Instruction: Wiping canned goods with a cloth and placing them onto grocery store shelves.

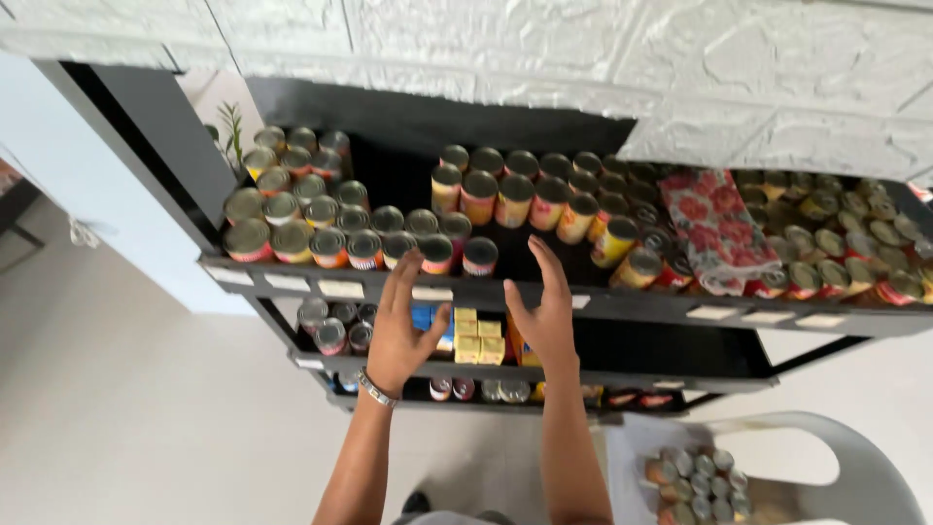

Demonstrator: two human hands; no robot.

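Fingers (pixel 400 277) of both hands are spread wide and hold nothing, raised side by side before the front lip of a black shelf's top tier (pixel 622 303). The left hand (pixel 403 326), a beaded bracelet (pixel 375 388) at its wrist, has its fingertips just under a red-and-white can (pixel 435 255) at the tier's front edge; the right hand (pixel 544 311) is raised beside it, its fingertips near another red-and-white can (pixel 480 257) standing at 11 o'clock from them. Neither hand touches a can, as far as can be seen.

By the look of it, the step in hand is a reach toward these front cans, and closing on one would call for the fingers to travel on over the lip and narrow round its side.

The two cans are short, upright cylinders with plain metal lids, standing close together in the gap between two blocks of tins. At 10 o'clock from the hands stand rows of orange-banded tins (pixel 292 209); at 1 o'clock, yellow-labelled cans (pixel 515 199); at 3 o'clock, a red floral pouch (pixel 714 228) lies across more tins. Lower tiers hold small yellow boxes (pixel 478 335), and a white plastic chair (pixel 836 457) at 5 o'clock carries a further cluster of tins (pixel 700 481).
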